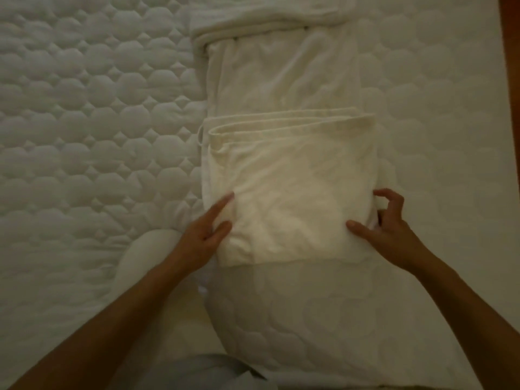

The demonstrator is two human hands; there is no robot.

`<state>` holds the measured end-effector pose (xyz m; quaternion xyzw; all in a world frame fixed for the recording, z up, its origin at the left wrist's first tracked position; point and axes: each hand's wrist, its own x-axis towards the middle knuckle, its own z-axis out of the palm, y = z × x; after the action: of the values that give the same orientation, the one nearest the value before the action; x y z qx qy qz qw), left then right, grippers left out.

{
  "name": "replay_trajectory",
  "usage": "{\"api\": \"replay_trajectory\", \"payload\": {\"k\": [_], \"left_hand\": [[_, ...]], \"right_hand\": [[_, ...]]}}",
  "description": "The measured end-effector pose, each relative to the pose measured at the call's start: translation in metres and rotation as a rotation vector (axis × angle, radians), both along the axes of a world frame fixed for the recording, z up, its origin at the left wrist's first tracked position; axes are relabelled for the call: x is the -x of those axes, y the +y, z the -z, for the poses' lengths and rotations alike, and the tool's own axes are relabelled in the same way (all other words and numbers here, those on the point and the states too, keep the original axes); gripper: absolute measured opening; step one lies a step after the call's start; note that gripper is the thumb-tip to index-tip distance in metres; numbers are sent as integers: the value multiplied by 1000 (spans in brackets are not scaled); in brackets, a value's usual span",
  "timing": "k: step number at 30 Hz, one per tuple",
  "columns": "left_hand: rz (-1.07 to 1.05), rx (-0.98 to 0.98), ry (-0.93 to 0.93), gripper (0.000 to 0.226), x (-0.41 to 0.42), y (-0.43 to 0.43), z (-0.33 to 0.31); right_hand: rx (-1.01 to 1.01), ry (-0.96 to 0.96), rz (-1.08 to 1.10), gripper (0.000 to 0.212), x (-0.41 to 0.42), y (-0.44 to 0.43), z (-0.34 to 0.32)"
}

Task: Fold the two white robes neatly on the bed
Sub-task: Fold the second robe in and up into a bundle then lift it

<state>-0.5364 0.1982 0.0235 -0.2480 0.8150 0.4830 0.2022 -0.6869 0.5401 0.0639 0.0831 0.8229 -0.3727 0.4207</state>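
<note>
A white robe (292, 178) lies on the quilted bed (84, 136), its near part folded over into a thick rectangle while the rest stretches away from me. My left hand (202, 237) rests with straight fingers on the fold's left edge. My right hand (391, 229) is at the fold's right edge, thumb lying on the cloth and fingers curled round the side layers. Another band of folded white cloth (267, 21), possibly the second robe, lies across the far end.
A thin cord loop (200, 136) sticks out at the fold's left corner. A dark wooden edge (510, 80) runs along the right side of the bed. My knee (149, 249) presses into the quilt at lower left.
</note>
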Motion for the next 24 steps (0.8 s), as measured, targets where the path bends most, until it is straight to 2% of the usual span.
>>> {"api": "replay_trajectory", "payload": {"k": [2,3,4,6,7,8,10,12,13,14,15,16,17,18,19,20,21,22,23,24], "left_hand": [[-39,-128,-16,36,3,-7,-11],[-54,-193,-34,36,8,-10,-20],[-60,-252,-55,37,13,-13,-30],[-148,-356,-60,23,27,-22,-49],[-183,-401,-72,33,34,-26,-58],[-209,-434,-81,57,47,-34,-68],[-273,-503,-105,87,78,-55,-83],[-214,-567,-80,97,116,-73,-96],[-215,-599,-92,95,142,-82,-106],[-175,-622,-101,84,165,-84,-119],[-128,-633,-107,58,185,-97,-122],[-140,-627,-75,26,205,-115,-119],[-182,-588,-54,10,231,-134,-112],[-191,-608,-58,19,259,-151,-104],[-249,-551,-27,40,288,-165,-102],[-326,-572,3,55,317,-180,-94],[-427,-612,25,49,344,-189,-98],[-572,-782,22,33,375,-194,-107],[-637,-840,87,27,401,-194,-117],[-703,-887,121,32,432,-192,-125]], "right_hand": [[27,-81,75,90,4,4,-8],[48,-108,100,92,7,9,-10],[69,-127,123,91,10,12,-14],[126,-158,165,84,27,7,-33],[141,-175,164,80,37,5,-42],[149,-214,170,76,53,4,-48],[160,-349,163,79,89,-3,-69],[152,-456,116,79,129,-17,-83],[118,-440,39,77,153,-29,-88],[84,-422,-76,70,179,-44,-91],[42,-377,-170,62,204,-58,-93],[37,-377,-247,62,230,-67,-100],[31,-329,-285,77,258,-74,-109],[2,-236,-176,99,294,-78,-107],[11,-182,-22,110,328,-84,-106],[85,-133,115,102,357,-98,-115],[183,-123,260,81,380,-112,-124],[254,-98,356,62,401,-129,-132],[342,-91,427,57,419,-147,-136],[409,-71,499,60,434,-163,-136]]}}
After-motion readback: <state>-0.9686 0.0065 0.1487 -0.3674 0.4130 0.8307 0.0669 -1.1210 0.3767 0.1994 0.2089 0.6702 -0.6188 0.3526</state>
